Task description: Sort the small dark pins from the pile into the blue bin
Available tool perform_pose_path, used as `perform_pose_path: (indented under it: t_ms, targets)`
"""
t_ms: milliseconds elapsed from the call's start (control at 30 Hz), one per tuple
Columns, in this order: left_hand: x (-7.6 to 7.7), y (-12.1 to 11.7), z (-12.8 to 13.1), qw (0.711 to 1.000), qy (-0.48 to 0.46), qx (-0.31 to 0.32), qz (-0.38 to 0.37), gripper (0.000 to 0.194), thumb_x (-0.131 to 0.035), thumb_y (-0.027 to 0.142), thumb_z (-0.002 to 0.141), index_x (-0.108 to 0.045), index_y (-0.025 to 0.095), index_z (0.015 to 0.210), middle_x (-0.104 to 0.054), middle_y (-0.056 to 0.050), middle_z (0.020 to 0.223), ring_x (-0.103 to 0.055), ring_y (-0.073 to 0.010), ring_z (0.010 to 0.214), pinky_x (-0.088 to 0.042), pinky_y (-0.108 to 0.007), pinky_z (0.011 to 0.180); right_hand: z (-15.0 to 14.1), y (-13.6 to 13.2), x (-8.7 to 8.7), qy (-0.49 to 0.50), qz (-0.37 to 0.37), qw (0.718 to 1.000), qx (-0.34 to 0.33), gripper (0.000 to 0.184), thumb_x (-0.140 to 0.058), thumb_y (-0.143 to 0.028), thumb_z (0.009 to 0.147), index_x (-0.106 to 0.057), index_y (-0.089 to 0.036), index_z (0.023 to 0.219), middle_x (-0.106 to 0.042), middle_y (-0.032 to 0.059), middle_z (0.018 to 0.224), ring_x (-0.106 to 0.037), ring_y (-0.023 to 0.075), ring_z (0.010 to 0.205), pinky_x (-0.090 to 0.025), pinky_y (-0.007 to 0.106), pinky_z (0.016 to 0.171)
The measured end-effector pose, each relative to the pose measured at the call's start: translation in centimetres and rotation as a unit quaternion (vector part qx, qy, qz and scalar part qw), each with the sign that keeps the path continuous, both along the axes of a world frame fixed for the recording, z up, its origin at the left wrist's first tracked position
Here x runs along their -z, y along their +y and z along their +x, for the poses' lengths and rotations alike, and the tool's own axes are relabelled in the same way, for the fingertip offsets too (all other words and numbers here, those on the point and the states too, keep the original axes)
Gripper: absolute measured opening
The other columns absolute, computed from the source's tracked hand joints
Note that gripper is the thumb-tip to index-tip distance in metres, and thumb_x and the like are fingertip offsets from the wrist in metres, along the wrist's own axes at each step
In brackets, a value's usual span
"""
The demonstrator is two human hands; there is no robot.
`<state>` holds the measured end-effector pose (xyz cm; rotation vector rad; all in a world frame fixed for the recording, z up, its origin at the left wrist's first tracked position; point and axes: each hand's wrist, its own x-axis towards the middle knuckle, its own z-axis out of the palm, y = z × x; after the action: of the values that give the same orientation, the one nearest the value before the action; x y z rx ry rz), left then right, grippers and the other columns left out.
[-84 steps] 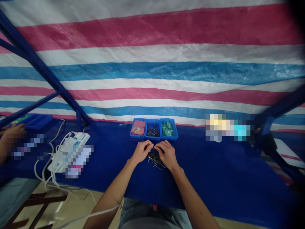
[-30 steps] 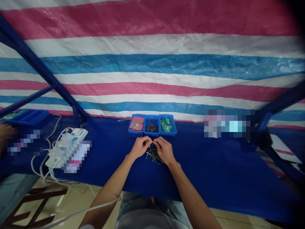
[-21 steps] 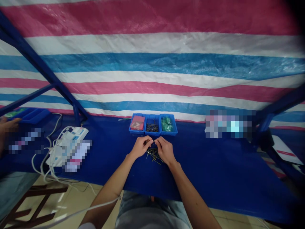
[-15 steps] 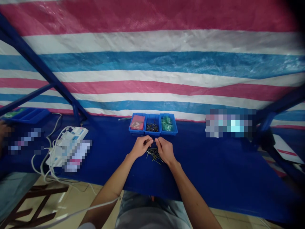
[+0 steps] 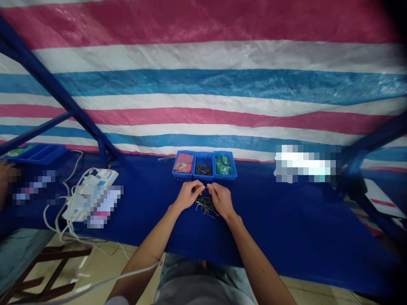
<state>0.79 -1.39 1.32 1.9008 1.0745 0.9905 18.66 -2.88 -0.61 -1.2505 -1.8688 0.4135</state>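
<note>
**Bimanual Pinch, Seen from the Head**

A striped sheet [image 5: 203, 82] forms the far backdrop; before it lies a blue table [image 5: 286, 237]. The left forearm [image 5: 152, 248] and right forearm [image 5: 257, 258] extend from the near side and converge at the centre. Beyond them stand three adjoining blue bins: the left bin [image 5: 182, 175] contains red packets, the middle bin [image 5: 203, 177] dark metal pieces, the right bin [image 5: 226, 177] green packets. The left hand [image 5: 188, 195] and right hand [image 5: 224, 201] face each other just on the near side of the bins, wrists apart, fingers curled inward. Below and between them lies a loose pile of thin metal rods [image 5: 205, 208]. Thumb and index finger of each hand are pressed together, pinching a slender piece [image 5: 206, 187] that bridges the narrow gap; its ends are hidden.
</note>
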Motion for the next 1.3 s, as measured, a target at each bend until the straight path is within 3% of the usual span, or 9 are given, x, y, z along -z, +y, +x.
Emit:
perform_pose_path:
  t_ms: [400, 933, 1300]
  targets:
    - [0.07, 0.08, -0.14, 1.0, -0.002, -0.006, -0.002, 0.032, -0.052, 0.038, 0.097, -0.064, 0.014, 0.08, -0.063, 0.0, 0.064, -0.052, -0.0107, 0.057, -0.036, -0.022, 0.059, 0.09, -0.06, -0.54, 0.085, -0.009, 0.996, -0.016, 0.025, -0.05, -0.031, 0.099, -0.069, -0.021, 0.087, -0.069, 0.0047, 0.084, -0.064, 0.0176, 0.076, -0.048, 0.029, 0.073]
    - [0.08, 0.12, -0.15, 1.0, -0.011, -0.017, -0.007, 0.034, -0.051, 0.039, 0.098, -0.061, 0.014, 0.077, -0.062, 0.0, 0.064, -0.053, -0.011, 0.057, -0.038, -0.022, 0.062, -0.04, -0.14, -0.8, 0.121, -0.002, 0.992, -0.024, 0.017, -0.054, -0.025, 0.096, -0.069, -0.021, 0.091, -0.069, 0.0045, 0.088, -0.064, 0.0177, 0.079, -0.05, 0.03, 0.075]
    - [0.23, 0.15, -0.22, 1.0, -0.01, -0.014, -0.01, 0.036, -0.05, 0.043, 0.097, -0.061, 0.014, 0.078, -0.062, -0.001, 0.065, -0.053, -0.0115, 0.058, -0.039, -0.022, 0.061, -0.11, -0.21, -0.61, 0.09, -0.01, 0.996, -0.019, 0.017, -0.051, -0.027, 0.098, -0.066, -0.022, 0.092, -0.068, 0.0044, 0.089, -0.063, 0.0177, 0.079, -0.048, 0.029, 0.076]
